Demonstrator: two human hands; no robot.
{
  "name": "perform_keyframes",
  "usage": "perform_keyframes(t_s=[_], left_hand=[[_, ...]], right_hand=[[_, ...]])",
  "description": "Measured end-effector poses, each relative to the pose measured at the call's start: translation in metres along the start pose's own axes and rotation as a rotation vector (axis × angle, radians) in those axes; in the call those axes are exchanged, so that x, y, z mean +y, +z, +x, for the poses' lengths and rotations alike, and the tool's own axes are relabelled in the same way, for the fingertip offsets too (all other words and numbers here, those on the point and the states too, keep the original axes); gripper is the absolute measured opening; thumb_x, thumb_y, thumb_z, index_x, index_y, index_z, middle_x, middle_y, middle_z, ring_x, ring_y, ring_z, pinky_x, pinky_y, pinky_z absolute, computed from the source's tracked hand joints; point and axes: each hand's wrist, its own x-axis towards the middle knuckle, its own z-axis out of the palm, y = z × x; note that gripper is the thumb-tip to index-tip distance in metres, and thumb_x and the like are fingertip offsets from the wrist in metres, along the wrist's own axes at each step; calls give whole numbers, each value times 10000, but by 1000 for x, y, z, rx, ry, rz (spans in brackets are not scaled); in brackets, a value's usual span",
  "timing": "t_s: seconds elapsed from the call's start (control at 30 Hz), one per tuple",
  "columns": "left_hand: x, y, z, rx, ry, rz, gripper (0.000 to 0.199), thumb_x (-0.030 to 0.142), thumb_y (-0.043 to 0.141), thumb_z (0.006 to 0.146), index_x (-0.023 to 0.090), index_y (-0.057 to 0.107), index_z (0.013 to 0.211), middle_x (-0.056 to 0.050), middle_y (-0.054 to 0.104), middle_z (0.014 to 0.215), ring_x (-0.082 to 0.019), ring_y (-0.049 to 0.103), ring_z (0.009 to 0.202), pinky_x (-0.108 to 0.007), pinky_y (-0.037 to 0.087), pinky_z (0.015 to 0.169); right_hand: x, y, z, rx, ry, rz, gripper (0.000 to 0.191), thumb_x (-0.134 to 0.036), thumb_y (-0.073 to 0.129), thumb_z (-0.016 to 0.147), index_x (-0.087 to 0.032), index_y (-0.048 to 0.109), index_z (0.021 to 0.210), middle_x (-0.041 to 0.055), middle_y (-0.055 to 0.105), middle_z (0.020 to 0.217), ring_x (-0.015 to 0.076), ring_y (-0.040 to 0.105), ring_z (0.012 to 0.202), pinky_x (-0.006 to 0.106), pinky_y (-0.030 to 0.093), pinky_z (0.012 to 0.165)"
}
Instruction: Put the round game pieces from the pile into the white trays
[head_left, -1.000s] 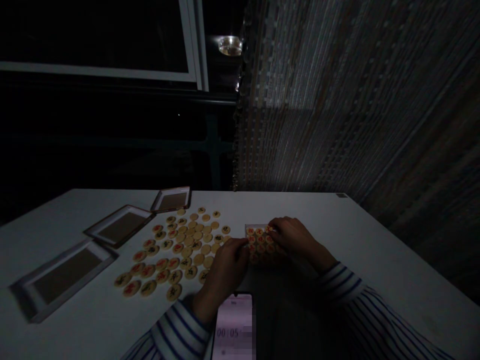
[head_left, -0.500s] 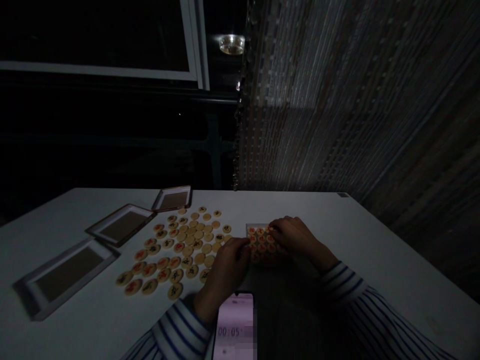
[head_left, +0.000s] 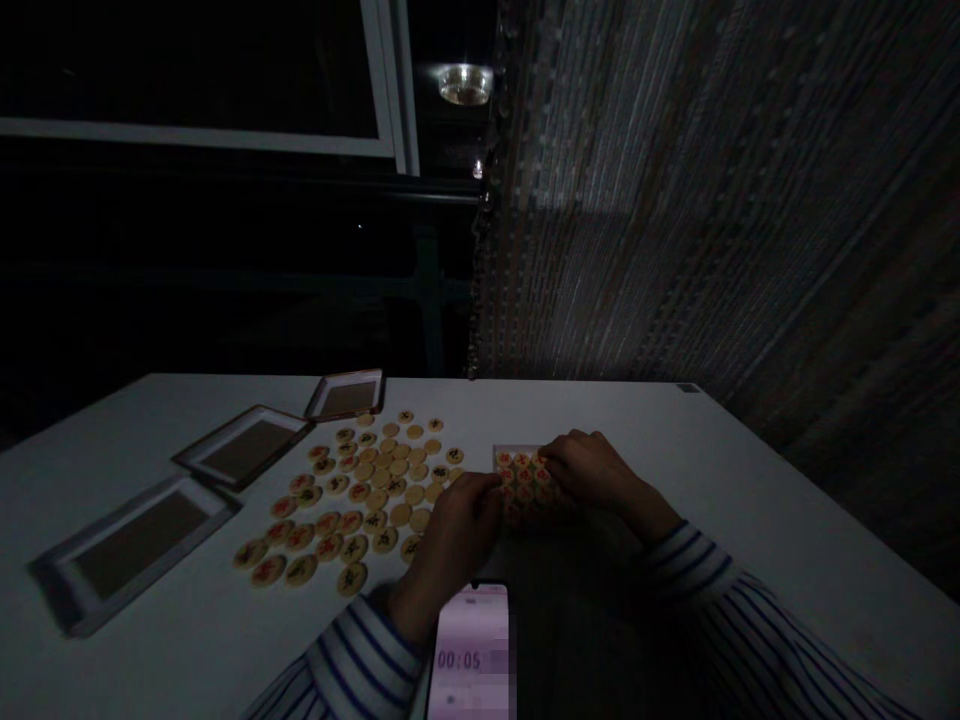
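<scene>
A small box (head_left: pixel 517 449) filled with rows of round xiangqi pieces (head_left: pixel 523 476), marked in red, stands in front of me on the white table. My left hand (head_left: pixel 466 520) has its fingers curled against the box's left side. Over the right side lies my right hand (head_left: pixel 592 470), fingers bent round that edge, with the tips by the top row of pieces. Dim light and my hands hide part of the box. To the left, many loose xiangqi pieces (head_left: pixel 375 519) are scattered, some with red or black characters, others plain side up.
Three shallow trays, a near one (head_left: pixel 82 615), a middle one (head_left: pixel 259 415) and a far one (head_left: pixel 345 383), line the table's left side. A phone (head_left: pixel 469 660) showing a timer lies by my left forearm. Beyond the table (head_left: pixel 720 470) hangs a strand curtain (head_left: pixel 615 200).
The view has tilted very slightly. Both hands stay in place at the box, and the loose pieces lie as before.
</scene>
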Motion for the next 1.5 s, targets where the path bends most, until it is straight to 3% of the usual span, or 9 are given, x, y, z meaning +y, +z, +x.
perform_keyframes(t_s=[1.5], left_hand=[[3,-2,-1,-19,8,26,253,239,426,790,179,615,948,-63,635,939,-170,571,873,-313,443,792]], right_hand=[[-3,0,1,8,-9,-35,268,-266,365,834,-192,610,912,91,621,900,209,513,850,313,300,677]])
